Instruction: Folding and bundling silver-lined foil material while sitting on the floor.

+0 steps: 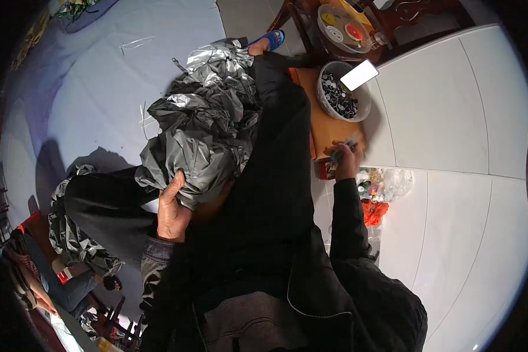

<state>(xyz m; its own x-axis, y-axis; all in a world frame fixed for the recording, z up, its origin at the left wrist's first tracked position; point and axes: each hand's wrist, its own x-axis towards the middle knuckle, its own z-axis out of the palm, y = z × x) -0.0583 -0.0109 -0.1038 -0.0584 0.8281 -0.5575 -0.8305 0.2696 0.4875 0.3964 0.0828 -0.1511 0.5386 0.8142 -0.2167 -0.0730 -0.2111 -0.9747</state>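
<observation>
A big crumpled heap of shiny silver-grey fabric (202,155) lies over my lap and spills away from me past my knees. My left hand (173,214) pinches its near edge, thumb on top and the other fingers underneath. Off to the right, my right hand (348,161) is closed around a small teal-and-grey thing (337,155), smeared by motion, so its kind does not show. That hand is over the near end of an orange-brown board or low stool (328,132).
A clear tub (366,108) of small black and white pieces stands on the board, a lit phone (359,75) on its rim. Behind is another tub (366,47) on a wooden chair. Plastic bags (396,185) lie right. Another person's leg (76,293) shows lower left.
</observation>
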